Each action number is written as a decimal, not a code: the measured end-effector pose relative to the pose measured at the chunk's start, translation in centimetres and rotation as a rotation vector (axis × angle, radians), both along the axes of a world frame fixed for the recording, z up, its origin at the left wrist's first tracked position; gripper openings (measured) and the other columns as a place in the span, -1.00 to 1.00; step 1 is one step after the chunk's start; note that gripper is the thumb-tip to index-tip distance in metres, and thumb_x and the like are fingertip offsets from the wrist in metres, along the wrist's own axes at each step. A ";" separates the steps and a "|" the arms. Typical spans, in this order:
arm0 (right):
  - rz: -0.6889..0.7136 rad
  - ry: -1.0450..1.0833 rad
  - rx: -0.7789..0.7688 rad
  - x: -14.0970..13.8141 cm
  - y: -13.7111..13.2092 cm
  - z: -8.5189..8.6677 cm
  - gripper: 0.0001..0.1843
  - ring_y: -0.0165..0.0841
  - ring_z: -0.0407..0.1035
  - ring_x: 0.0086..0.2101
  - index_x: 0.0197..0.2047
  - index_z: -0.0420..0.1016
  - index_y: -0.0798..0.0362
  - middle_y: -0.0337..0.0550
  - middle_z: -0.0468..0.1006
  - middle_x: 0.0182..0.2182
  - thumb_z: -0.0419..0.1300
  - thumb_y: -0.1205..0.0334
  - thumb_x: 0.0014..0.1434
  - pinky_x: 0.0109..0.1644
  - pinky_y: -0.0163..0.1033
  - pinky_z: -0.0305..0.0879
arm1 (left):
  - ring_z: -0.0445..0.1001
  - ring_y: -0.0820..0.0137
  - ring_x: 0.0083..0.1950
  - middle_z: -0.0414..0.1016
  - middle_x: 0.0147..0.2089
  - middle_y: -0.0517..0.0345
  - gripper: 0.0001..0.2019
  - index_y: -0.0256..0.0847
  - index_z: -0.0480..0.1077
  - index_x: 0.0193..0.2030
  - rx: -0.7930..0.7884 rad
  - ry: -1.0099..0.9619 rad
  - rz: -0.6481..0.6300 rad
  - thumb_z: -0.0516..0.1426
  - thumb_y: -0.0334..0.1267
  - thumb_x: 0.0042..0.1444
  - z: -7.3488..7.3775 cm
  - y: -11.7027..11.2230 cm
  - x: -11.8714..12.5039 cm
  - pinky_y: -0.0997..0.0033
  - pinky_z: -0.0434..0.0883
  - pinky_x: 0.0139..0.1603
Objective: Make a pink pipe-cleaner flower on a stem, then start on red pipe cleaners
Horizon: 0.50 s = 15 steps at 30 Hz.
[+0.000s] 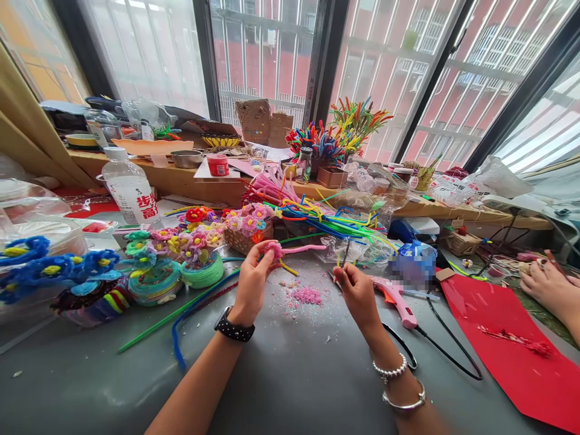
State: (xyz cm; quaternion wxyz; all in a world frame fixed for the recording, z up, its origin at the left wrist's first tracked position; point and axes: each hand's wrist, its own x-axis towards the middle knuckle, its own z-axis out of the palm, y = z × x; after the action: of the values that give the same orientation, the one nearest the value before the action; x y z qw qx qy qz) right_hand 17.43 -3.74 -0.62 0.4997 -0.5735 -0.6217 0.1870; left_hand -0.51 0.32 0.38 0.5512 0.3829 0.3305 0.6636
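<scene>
My left hand (254, 281) pinches a small fuzzy pink pipe-cleaner flower (273, 249) between thumb and fingers. A pink stem (303, 248) reaches right from it, and a short yellow piece (290, 269) angles down beside it. My right hand (357, 296) is closed around what looks like a small pair of scissors (347, 252), a dark narrow blade pointing up; the handles are mostly hidden in the fingers. The hands are apart. Between them, pink fuzz trimmings (307, 295) lie scattered on the grey table (290, 374).
Left stand finished flower pots (202, 269), blue flowers (58, 266) and a plastic bottle (129, 187). Loose pipe cleaners (326, 220) pile up behind. A pink glue gun (396, 302) with its cord lies right, near a red sheet (507, 338). Another person's hand (548, 287) is at far right.
</scene>
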 end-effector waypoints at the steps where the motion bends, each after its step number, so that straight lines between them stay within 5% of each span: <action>1: 0.023 0.051 -0.029 0.1 0.1 0.0 -0.49 -0.50 -0.06 -0.62 -0.60 0.15 0.07 -0.36 0.03 -0.68 -0.12 -0.23 0.02 -0.55 -0.37 -0.11 | 0.37 0.56 -0.36 0.41 -0.31 0.19 -0.73 -0.25 0.35 -0.26 -0.008 -0.019 0.006 0.19 -0.28 -0.18 0.1 0.1 -0.1 0.61 0.32 -0.41; 6: 0.223 0.198 -0.226 0.1 0.7 -0.5 -0.33 -0.50 -0.09 -0.65 -0.53 0.24 0.10 -0.36 0.01 -0.70 -0.32 -0.33 -0.01 -0.59 -0.36 -0.17 | 0.35 0.63 -0.44 0.45 -0.35 0.19 -0.70 -0.29 0.35 -0.32 -0.064 -0.109 -0.013 0.25 -0.35 -0.28 0.5 0.2 -0.2 0.69 0.23 -0.51; 11: 0.229 -0.005 -0.194 -0.9 0.4 -0.7 -0.37 -0.48 0.01 -0.59 -0.55 0.24 0.11 -0.32 0.09 -0.67 -0.25 -0.31 0.00 -0.54 -0.36 -0.10 | 0.39 0.57 -0.39 0.46 -0.39 0.19 -0.77 -0.30 0.39 -0.37 -0.092 -0.023 -0.127 0.23 -0.29 -0.23 0.6 -0.3 0.2 0.59 0.33 -0.34; 15: 0.319 -0.161 -0.181 -2.1 -0.2 -0.7 -0.41 -0.49 0.03 -0.58 -0.60 0.14 0.09 -0.31 0.14 -0.65 -0.21 -0.31 -0.01 -0.53 -0.36 -0.09 | 0.37 0.55 -0.44 0.45 -0.45 0.22 -0.78 -0.28 0.38 -0.39 -0.057 0.085 -0.133 0.23 -0.26 -0.23 0.5 -0.9 0.7 0.56 0.33 -0.39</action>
State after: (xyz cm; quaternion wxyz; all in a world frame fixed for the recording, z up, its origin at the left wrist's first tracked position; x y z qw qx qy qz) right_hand 15.34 -3.89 -1.35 0.3588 -0.5235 -0.7231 0.2725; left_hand 0.14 -0.58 0.92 0.5900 0.4161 0.3461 0.5991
